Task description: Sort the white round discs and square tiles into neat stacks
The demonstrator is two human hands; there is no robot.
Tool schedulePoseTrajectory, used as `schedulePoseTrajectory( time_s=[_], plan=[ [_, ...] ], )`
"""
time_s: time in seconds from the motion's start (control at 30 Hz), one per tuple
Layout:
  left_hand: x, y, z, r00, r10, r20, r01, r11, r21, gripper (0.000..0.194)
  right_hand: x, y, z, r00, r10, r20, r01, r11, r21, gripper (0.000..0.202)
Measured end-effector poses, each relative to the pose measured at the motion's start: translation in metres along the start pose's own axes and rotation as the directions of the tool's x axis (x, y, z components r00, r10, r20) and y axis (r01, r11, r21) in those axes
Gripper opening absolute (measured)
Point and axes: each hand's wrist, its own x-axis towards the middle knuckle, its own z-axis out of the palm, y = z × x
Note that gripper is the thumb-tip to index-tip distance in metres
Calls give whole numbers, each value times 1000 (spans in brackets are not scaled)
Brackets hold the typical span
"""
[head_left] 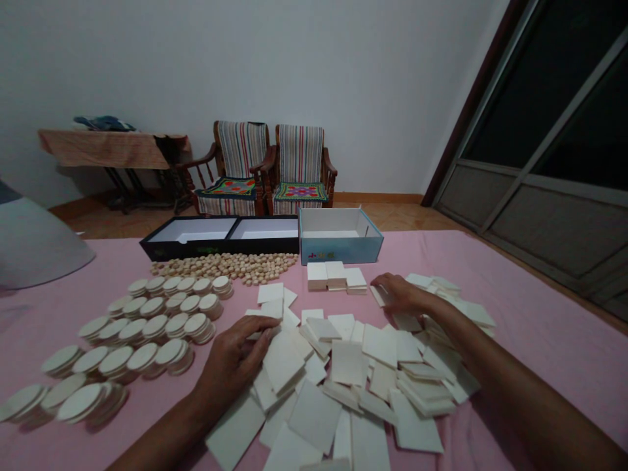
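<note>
Loose pale wooden squares [348, 362] lie in a wide, overlapping heap in front of me. At the heap's left edge is my left hand [235, 356], thumb and index finger closed on a wooden square [254, 335] that they mostly hide. My right hand [402, 294] reaches over the heap's far right side, its fingers shut on another wooden square [378, 296], held tilted. Just left of that hand stand three short stacks of wooden squares [335, 273], side by side. The undersides of both hands are hidden.
Stacked pale round discs [156, 325] stand in rows at left. Behind them lie many small wooden pieces [230, 265], before a black two-compartment box [220, 245] and a light-blue box [341, 248]. A pink cloth [534, 366] covers the surface. Two chairs [301, 154] stand beyond.
</note>
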Motion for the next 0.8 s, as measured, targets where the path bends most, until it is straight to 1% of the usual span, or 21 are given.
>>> schedulePoseTrajectory(
  time_s=[0.07, 0.17, 0.23, 0.3, 0.37, 0.5, 0.57, 0.63, 0.67, 0.7, 0.73, 0.77, 0.8],
  plan=[
    [0, 0, 0, 1000, -8, 0, 8, 1000, -10, 22, -1, 4, 2, 999, -22, -46, 22, 1000, 5, 59],
    [1, -1, 1, 1000, -19, -1, 18, 999, -29, 22, 1, 6, -2, 987, 7, -160, -6, 1000, 6, 53],
    [1, 0, 0, 1000, -15, -4, 15, 1000, -25, 22, 5, 2, -8, 969, 3, -249, 2, 1000, 21, 52],
    [1, 1, 0, 1000, -8, -7, 8, 1000, -12, 21, 13, -7, -15, 952, -48, -303, 61, 998, 33, 51],
    [0, 2, -1, 1000, -3, -5, 3, 1000, -1, 21, 21, -19, -18, 953, -103, -285, 116, 993, 29, 50],
    [1, 3, -1, 1000, 3, 5, -4, 1000, 6, 21, 36, -38, -18, 964, -144, -225, 155, 988, 28, 53],
    [1, 3, -1, 1000, 7, 4, -7, 1000, 8, 21, 36, -38, -18, 958, -138, -251, 153, 987, 42, 54],
    [1, 2, 0, 1000, 12, 3, -12, 1000, 6, 21, 29, -31, -20, 950, -86, -300, 110, 992, 62, 51],
    [1, 2, 0, 1000, 13, 4, -13, 1000, 4, 21, 22, -26, -22, 953, -59, -297, 85, 993, 77, 47],
    [1, 2, 0, 1000, 11, 3, -11, 1000, 2, 21, 14, -20, -24, 965, -43, -257, 69, 994, 90, 44],
    [1, 2, 0, 1000, 8, 0, -8, 1000, -1, 21, 5, -13, -27, 982, -42, -183, 61, 993, 100, 40],
    [1, 2, 0, 1000, 5, -3, -5, 1000, -4, 22, -4, -7, -28, 995, -56, -81, 65, 992, 104, 38],
    [1, 3, 0, 1000, 2, -4, -2, 1000, -5, 22, -14, -1, -29, 997, -73, 24, 71, 993, 96, 37]
  ],
)
